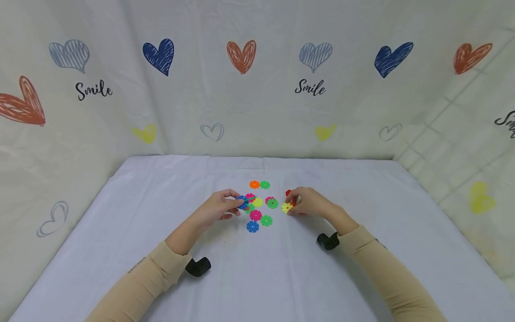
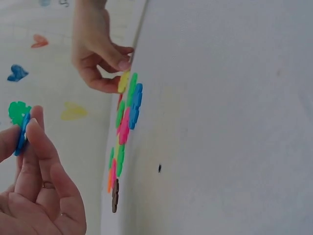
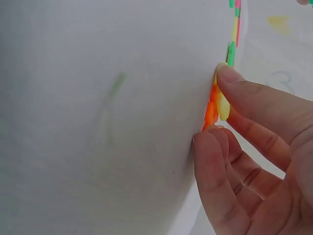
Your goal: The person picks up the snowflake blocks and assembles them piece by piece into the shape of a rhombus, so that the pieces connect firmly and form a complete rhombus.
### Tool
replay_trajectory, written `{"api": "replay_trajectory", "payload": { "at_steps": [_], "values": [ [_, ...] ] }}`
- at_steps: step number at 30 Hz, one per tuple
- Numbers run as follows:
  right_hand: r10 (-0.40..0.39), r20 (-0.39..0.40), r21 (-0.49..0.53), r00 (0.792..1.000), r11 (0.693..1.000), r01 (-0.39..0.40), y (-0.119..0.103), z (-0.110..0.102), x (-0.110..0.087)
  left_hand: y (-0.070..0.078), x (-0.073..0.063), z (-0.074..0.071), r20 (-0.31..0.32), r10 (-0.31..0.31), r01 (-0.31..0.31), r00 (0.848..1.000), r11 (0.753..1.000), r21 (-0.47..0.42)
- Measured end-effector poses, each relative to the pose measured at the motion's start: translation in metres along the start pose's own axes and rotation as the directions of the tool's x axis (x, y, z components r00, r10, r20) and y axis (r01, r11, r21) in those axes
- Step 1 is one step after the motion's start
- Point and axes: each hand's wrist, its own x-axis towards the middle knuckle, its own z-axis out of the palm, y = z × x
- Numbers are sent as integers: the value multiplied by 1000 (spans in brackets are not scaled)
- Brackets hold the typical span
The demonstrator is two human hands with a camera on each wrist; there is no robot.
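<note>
In the head view my left hand (image 1: pixel 216 207) is raised at the left of a cluster of notched plastic discs. Its thumb and fingers pinch a blue notched disc (image 2: pixel 22 135), and a green notched disc (image 2: pixel 18 112) stands crosswise against that one's edge. At the right of the cluster, my right hand (image 1: pixel 309 202) holds a yellow notched disc (image 1: pixel 286 207) between thumb and fingers, low over the table. Orange discs (image 3: pixel 210 113) lie right by this yellow disc, partly hidden by the fingers. A red disc (image 1: pixel 288 192) peeks out behind the right hand.
Between the hands lie several loose discs, among them a pink disc (image 1: pixel 255 215), a green disc (image 1: pixel 266 220) and a blue disc (image 1: pixel 252 226). Farther back is an orange disc (image 1: pixel 254 184). A white cloth covers the table (image 1: pixel 257 277); a printed curtain (image 1: pixel 273 103) hangs behind.
</note>
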Motion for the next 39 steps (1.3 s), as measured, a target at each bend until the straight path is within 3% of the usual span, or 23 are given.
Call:
{"api": "replay_trajectory", "payload": {
  "at_steps": [7, 16, 23, 29, 39],
  "values": [
    [-1, -8, -28, 1000, 1000, 1, -2, 1, -2, 0, 2, 2, -18, -5, 5, 1000, 1000, -3],
    [-75, 17, -27, 997, 997, 75, 2, -1, -9, 4, 2, 2, -17, 16, -16, 1000, 1000, -21],
    [-86, -24, 100, 996, 991, 88, 4, -3, -13, 8, 2, 0, -19, 32, -32, 999, 999, -38],
    [-80, -116, 255, 990, 961, 108, 0, 0, -12, 10, 3, -2, -11, 42, -43, 999, 998, -41],
    [-107, -221, 447, 970, 872, 198, -21, 8, -11, 8, 4, 0, -34, 16, -19, 999, 996, -82]
  ]
}}
